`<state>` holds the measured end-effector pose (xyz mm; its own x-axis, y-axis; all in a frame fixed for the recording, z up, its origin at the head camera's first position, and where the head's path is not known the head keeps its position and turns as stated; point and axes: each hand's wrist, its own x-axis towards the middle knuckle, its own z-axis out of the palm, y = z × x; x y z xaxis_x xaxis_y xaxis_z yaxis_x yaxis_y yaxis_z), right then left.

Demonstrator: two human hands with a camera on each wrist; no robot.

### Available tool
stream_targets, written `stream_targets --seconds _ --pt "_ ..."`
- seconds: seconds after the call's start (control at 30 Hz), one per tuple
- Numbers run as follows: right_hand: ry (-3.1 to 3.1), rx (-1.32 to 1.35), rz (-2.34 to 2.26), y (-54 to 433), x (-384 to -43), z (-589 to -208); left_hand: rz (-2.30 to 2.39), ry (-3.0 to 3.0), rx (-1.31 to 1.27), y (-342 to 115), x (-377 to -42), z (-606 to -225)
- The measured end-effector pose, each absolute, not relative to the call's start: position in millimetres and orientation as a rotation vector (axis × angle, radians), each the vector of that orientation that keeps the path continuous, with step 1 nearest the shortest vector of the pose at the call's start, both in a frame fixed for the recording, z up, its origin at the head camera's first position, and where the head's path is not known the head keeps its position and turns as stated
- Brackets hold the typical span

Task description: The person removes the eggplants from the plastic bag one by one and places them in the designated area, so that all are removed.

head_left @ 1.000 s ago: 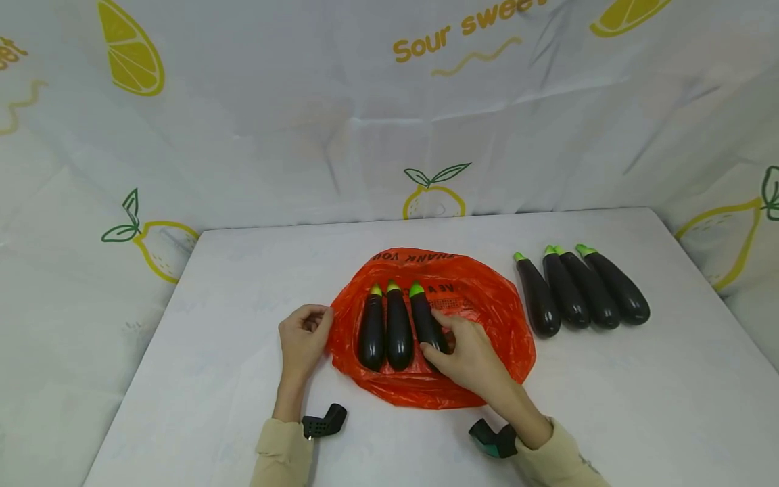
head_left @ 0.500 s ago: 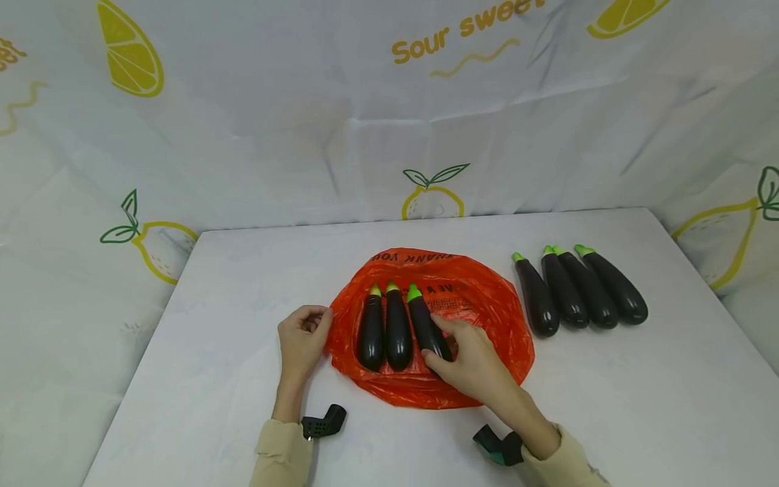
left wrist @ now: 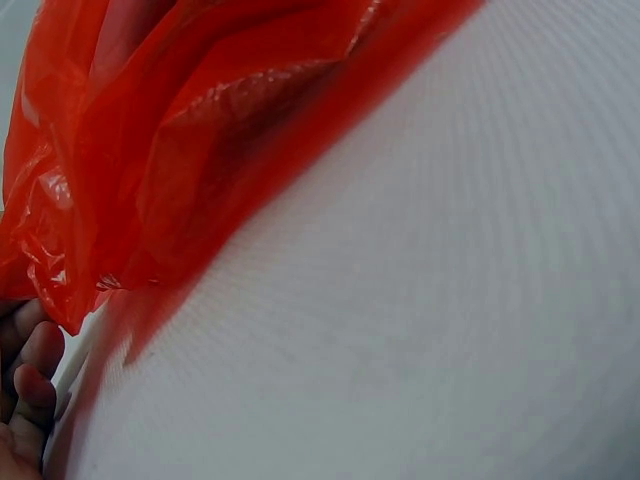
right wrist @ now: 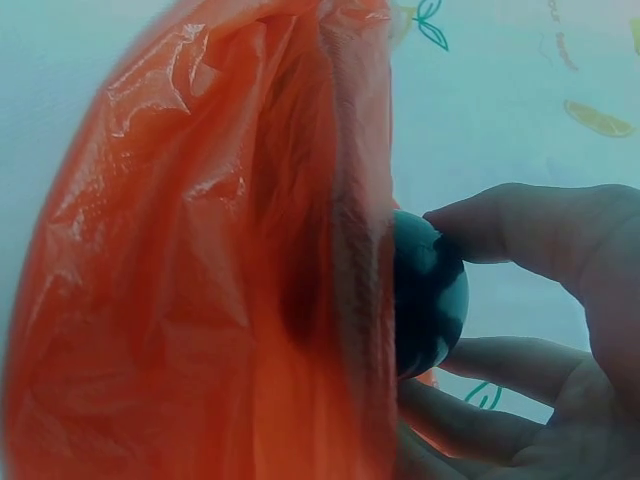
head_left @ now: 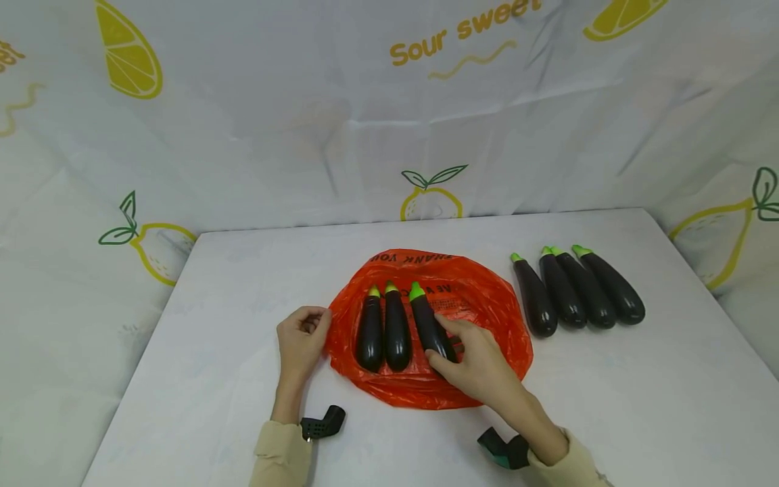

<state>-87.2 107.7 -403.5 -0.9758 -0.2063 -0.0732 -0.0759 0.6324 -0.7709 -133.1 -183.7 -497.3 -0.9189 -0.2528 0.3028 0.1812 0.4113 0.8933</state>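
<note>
Right hand: mine, gripping one eggplant within the red bag's outline — stem toward eleven o'clock.
Left hand: I pinch the bag's edge at nine o'clock.
Neighbours: two eggplants, at my held one's nine o'clock.
Outside bag: four eggplants on the white table, toward three o'clock.

A narrow gap is showing between the glossy black, green-topped eggplant in my right hand and two black neighbouring eggplants! My left hand is blocking the crinkled red plastic bag on its left; four loose black eggplants are crowding its right. Behind, white tabletop is lying open.
</note>
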Motion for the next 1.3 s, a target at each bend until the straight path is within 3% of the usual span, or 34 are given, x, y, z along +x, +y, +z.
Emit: stream_targets --seconds 1.3 --pt "2.802 -0.299 -1.259 133 -83 -393 -1.513 -2.267 0.032 -183 -133 -497"
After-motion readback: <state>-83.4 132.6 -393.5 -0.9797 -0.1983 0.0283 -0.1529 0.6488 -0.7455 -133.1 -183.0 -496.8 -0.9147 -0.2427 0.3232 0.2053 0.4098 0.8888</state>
